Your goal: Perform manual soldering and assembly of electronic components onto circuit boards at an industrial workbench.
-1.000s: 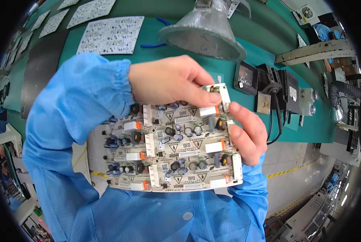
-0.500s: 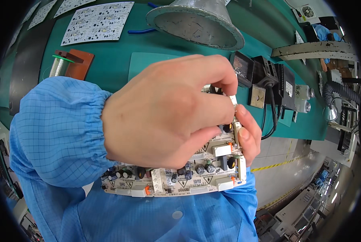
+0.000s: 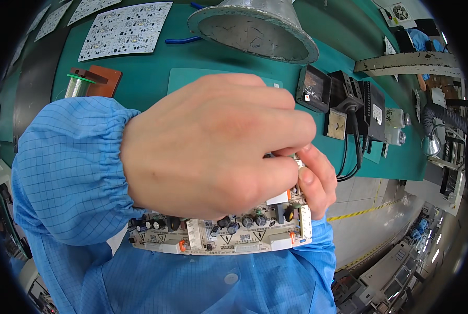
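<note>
In front of my body is a panel of white circuit boards (image 3: 244, 241), carrying capacitors, white block parts and orange bits. My right hand (image 3: 319, 183) grips its right edge, thumb on top and fingers around the side. Across the panel reaches my left hand (image 3: 218, 144), in a blue gridded sleeve, covering much of it. Its fingers are curled closed close to my right fingertips at the right edge. Whatever those left fingers pinch is hidden behind the hand.
A metal fume hood (image 3: 255, 31) hangs over the green bench. Right of it are a black tray (image 3: 314, 89), a black soldering unit (image 3: 372, 110) with cables, and clear bottles (image 3: 396, 128). Leftward lie a solder wire spool (image 3: 78, 86) and populated white boards (image 3: 127, 31).
My left fingers have curled in more tightly, hiding the thumb, and moved slightly down at the panel's right edge. The panel has shifted a little left. My right hand keeps its grip.
</note>
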Available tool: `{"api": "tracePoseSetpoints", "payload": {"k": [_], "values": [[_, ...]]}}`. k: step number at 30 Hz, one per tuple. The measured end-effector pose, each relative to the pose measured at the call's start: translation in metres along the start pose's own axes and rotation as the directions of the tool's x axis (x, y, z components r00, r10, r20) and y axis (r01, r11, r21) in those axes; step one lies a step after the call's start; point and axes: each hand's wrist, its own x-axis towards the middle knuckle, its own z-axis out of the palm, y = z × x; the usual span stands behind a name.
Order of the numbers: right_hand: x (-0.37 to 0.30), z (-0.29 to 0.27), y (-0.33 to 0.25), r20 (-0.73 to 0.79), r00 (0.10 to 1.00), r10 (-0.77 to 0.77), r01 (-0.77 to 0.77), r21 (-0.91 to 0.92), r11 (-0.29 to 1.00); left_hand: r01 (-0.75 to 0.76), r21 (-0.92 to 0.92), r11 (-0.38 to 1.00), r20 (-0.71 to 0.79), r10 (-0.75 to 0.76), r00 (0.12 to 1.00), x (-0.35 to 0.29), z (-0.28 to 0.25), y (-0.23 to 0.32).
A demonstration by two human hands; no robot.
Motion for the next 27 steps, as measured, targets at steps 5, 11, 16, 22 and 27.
{"api": "tracePoseSetpoints", "payload": {"k": [5, 11, 16, 22, 27], "values": [[-0.002, 0.002, 0.000, -0.014, 1.000, 0.003, -0.003, 0.003, 1.000, 0.008, -0.007, 1.000, -0.030, -0.008, 1.000, -0.003, 0.004, 0.000], [-0.005, 0.004, 0.008, -0.073, 0.997, -0.007, 0.005, -0.028, 1.000, 0.191, -0.014, 0.982, 0.015, -0.191, 0.982, -0.007, 0.003, 0.017], [-0.002, 0.002, 0.009, -0.071, 0.997, -0.015, 0.003, -0.154, 0.988, 0.445, -0.192, 0.875, 0.170, -0.417, 0.893, -0.007, -0.010, 0.043], [0.010, 0.002, 0.006, -0.074, 0.996, -0.051, 0.034, -0.216, 0.976, 0.444, 0.178, 0.878, 0.108, -0.466, 0.878, -0.018, 0.013, 0.060], [0.019, -0.003, -0.008, -0.038, 0.999, 0.013, -0.021, -0.226, 0.974, 0.504, 0.169, 0.847, 0.058, -0.519, 0.853, -0.017, 0.017, 0.073]]}}
